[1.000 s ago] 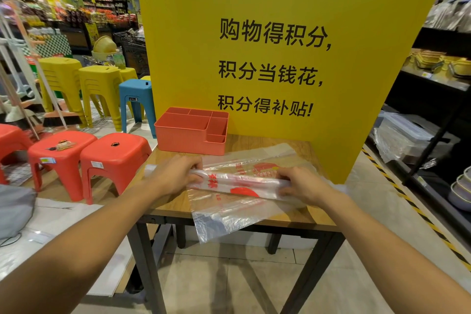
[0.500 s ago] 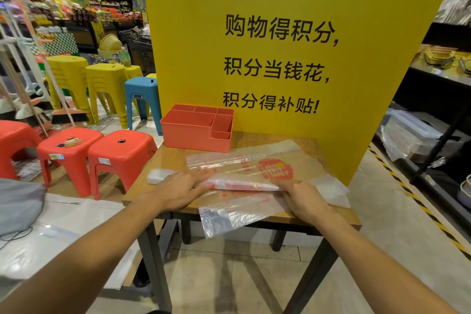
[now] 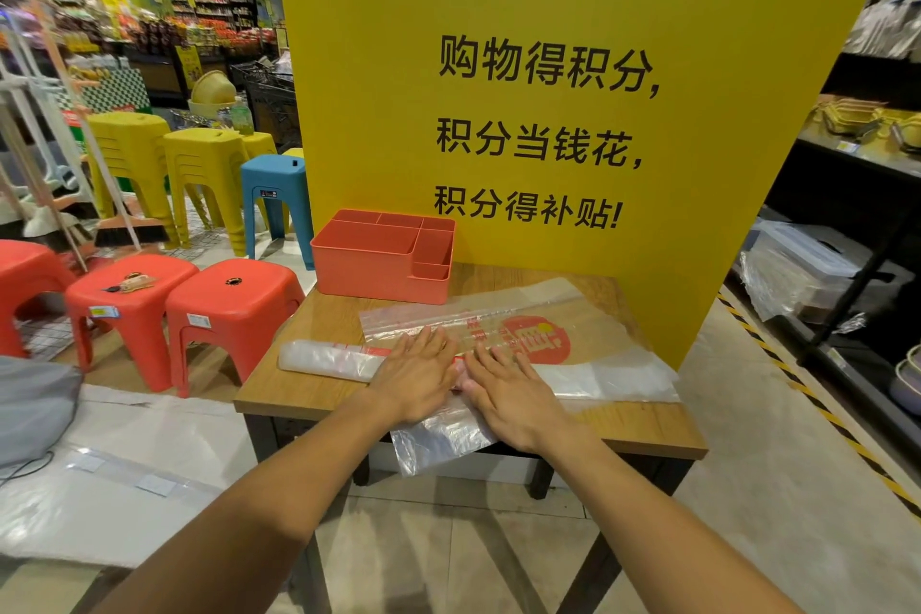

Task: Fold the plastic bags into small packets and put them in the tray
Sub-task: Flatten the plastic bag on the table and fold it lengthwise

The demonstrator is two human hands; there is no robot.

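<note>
A clear plastic bag folded into a long strip lies across the wooden table, its ends sticking out left and right. My left hand and my right hand press flat on its middle, side by side, fingers straight. Under the strip lies another clear bag with a red round logo; one corner hangs over the table's front edge. The coral tray with several compartments stands at the table's back left, with nothing visible inside it.
A tall yellow sign board stands behind the table. Red stools, a blue stool and yellow stools stand to the left. Dark shelving runs along the right.
My hands have slid from the strip's two ends to its middle and now lie flat. The strip, held slightly raised before, rests on the table.
</note>
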